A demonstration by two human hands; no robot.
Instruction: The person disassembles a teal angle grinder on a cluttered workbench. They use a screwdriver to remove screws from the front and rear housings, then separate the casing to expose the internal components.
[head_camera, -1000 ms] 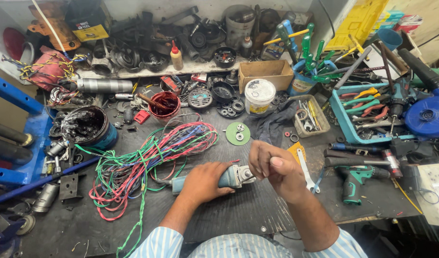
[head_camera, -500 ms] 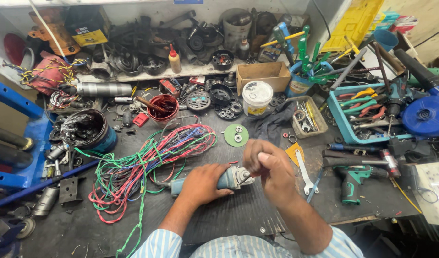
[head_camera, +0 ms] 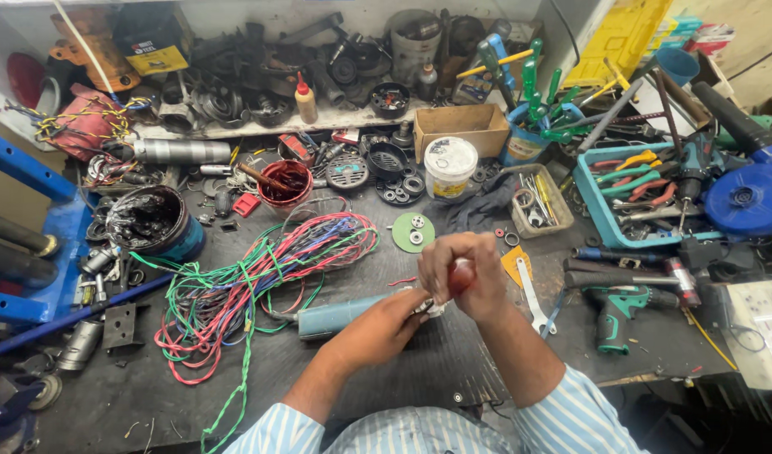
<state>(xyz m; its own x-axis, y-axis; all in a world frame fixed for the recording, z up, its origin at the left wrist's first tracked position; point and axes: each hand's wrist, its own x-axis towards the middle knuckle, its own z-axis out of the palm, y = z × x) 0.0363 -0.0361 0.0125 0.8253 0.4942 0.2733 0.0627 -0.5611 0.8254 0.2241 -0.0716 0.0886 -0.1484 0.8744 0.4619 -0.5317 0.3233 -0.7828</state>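
Observation:
A teal-grey power tool body (head_camera: 335, 318), shaped like an angle grinder, lies on the dark bench in front of me. My left hand (head_camera: 378, 329) grips it near its metal head. Directly above that head, my right hand (head_camera: 463, 271) is closed in a fist around a reddish tool handle (head_camera: 462, 277) that points down at it. The tool's tip and the grinder's head are mostly hidden by my fingers. Both my sleeves are blue-and-white striped.
A tangle of red, green and blue wires (head_camera: 260, 273) lies left of the grinder. A green disc (head_camera: 403, 238), a white tub (head_camera: 450, 166), a cardboard box (head_camera: 460, 126) and a red bowl (head_camera: 285, 181) sit behind. A wrench (head_camera: 529, 296), green drill (head_camera: 609, 315) and blue tool tray (head_camera: 589, 197) are right.
My right hand has lifted from beside the grinder's head and closed into a fist above it. My left hand keeps hold of the body.

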